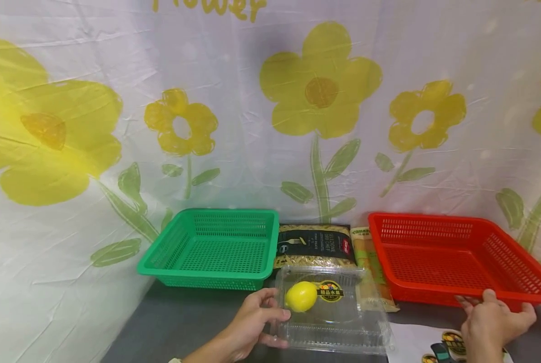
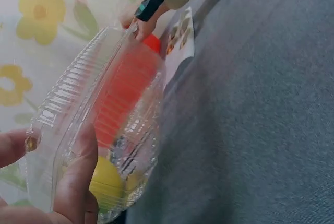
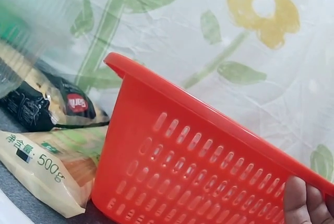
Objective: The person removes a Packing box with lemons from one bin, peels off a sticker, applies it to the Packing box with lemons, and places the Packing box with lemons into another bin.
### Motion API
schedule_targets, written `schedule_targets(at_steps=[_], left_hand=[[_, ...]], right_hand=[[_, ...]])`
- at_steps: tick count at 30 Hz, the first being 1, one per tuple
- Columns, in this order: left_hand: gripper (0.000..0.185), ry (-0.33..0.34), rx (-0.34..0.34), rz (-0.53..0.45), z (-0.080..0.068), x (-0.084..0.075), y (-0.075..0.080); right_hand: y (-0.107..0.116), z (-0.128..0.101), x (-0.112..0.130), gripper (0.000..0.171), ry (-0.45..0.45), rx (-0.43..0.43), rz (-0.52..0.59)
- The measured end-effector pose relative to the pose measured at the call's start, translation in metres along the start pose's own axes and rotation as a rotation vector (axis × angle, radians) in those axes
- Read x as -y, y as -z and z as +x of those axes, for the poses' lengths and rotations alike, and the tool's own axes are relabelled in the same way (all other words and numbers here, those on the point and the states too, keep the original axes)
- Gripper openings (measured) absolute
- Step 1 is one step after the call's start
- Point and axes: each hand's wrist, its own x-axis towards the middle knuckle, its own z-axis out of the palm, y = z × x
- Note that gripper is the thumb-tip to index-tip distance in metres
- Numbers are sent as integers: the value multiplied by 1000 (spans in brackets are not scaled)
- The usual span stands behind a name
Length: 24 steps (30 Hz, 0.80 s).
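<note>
My left hand (image 1: 254,322) grips the left edge of a clear plastic clamshell box (image 1: 334,333), thumb on top and fingers around the side. A yellow lemon (image 1: 301,296) shows through the box, beside a round black sticker (image 1: 329,291). The left wrist view shows the box (image 2: 78,98) closely, with the lemon (image 2: 106,182) low inside. My right hand (image 1: 494,325) touches the front of a red basket (image 1: 461,292). In the right wrist view, its fingers (image 3: 296,198) lie against the basket's outer wall, just below the rim; the thumb is out of that view.
A green basket (image 1: 206,282) stands at the left. Between the baskets lie a black pasta bag (image 1: 313,245) and a paler food packet (image 1: 373,262), partly behind the box. A white sheet with round stickers (image 1: 411,335) lies below the red basket. A flowered cloth (image 1: 243,166) hangs behind.
</note>
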Motion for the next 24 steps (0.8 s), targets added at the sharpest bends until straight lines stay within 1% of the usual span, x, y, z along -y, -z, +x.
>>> schedule_targets(at_steps=[4, 8, 10, 15, 17, 19, 24], left_hand=[[80, -25, -12, 0, 2, -13, -8], [80, -61, -12, 0, 7, -34, -18], [72, -90, -2, -3, 12, -46, -24], [71, -152, 12, 4, 28, -72, -39], [78, -163, 15, 12, 34, -79, -45], [79, -169, 24, 14, 40, -83, -53], [81, -162, 72, -37, 57, -85, -75]], right_hand=[[0, 1, 1, 68, 14, 4, 32], [0, 5, 2, 66, 33, 3, 86], [0, 6, 3, 65, 40, 5, 102], [1, 8, 3, 66, 27, 8, 92], [2, 8, 3, 66, 25, 16, 93], [3, 8, 2, 65, 29, 26, 103], [4, 7, 4, 63, 25, 28, 108]])
